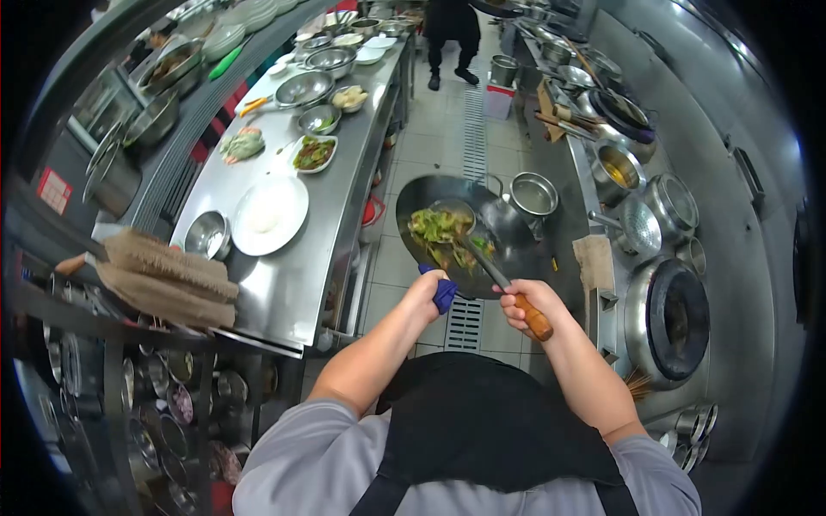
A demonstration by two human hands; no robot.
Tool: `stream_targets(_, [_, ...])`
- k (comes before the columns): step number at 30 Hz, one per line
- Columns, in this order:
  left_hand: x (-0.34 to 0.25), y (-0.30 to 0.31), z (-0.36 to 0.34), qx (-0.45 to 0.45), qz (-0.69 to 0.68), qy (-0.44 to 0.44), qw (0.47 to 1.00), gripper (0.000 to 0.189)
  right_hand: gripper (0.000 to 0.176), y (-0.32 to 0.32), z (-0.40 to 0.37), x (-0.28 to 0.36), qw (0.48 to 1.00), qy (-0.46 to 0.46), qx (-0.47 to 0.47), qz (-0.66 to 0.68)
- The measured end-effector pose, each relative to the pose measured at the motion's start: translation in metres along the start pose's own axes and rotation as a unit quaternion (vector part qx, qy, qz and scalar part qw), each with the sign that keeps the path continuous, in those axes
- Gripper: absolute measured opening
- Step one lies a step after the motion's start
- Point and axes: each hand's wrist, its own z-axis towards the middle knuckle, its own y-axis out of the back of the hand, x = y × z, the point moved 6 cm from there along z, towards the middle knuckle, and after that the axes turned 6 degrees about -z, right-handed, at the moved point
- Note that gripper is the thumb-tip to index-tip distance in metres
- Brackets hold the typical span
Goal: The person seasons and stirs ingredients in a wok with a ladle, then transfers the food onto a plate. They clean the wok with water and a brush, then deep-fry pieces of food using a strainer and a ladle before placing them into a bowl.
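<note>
On the left, a white plate (271,215) lies on the steel counter (277,297). Right of it, over the aisle, the left hand (425,291) has its grip closed round a blue cloth (444,295) at the near edge of the wok (418,194), which holds greens (437,225). The right hand's (527,308) grip clasps the ladle (489,265), its long axis slanting forward-left, head among the greens.

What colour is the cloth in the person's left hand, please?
The cloth in the left hand is deep blue, seen best in the head view.
</note>
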Motion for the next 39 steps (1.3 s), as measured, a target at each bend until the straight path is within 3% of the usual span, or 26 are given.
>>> stream_targets(4, [0.039,0.045,-0.015,-0.014,-0.041,0.066,0.997,0.013,0.020,0.020,-0.011,-0.021,0.999,-0.028,0.046,-0.002])
stream_targets(9, [0.041,0.069,-0.042,-0.051,-0.065,0.067,0.994,0.011,0.027,0.024,-0.033,-0.010,0.998,-0.021,0.063,-0.022])
stream_targets(12, [0.028,0.070,-0.057,-0.027,-0.080,0.047,0.995,0.006,0.032,0.011,-0.039,-0.004,0.996,-0.016,0.091,-0.002])
stream_targets(24, [-0.041,0.081,-0.116,0.012,-0.079,-0.015,0.997,0.007,0.043,-0.146,-0.012,0.048,0.969,-0.002,0.244,-0.023])
stream_targets(28, [-0.055,0.082,-0.123,0.020,-0.095,-0.027,0.995,0.007,0.037,-0.206,0.012,0.058,0.959,0.007,0.252,-0.125])
stream_targets(31, [-0.059,0.087,-0.123,0.017,-0.091,-0.018,0.996,0.006,0.029,-0.237,0.036,0.054,0.937,0.061,0.153,-0.308])
stream_targets(34, [-0.060,0.093,-0.119,0.024,-0.097,-0.005,0.995,0.006,0.020,-0.258,0.064,0.037,0.885,0.098,0.133,-0.435])
stream_targets(36, [-0.060,0.100,-0.111,0.014,-0.101,-0.006,0.995,0.006,0.029,-0.267,0.072,0.030,0.826,0.125,0.089,-0.542])
stream_targets(39, [-0.068,0.096,-0.120,0.027,-0.117,-0.002,0.993,0.006,0.037,-0.271,0.084,0.017,0.794,0.140,0.082,-0.585])
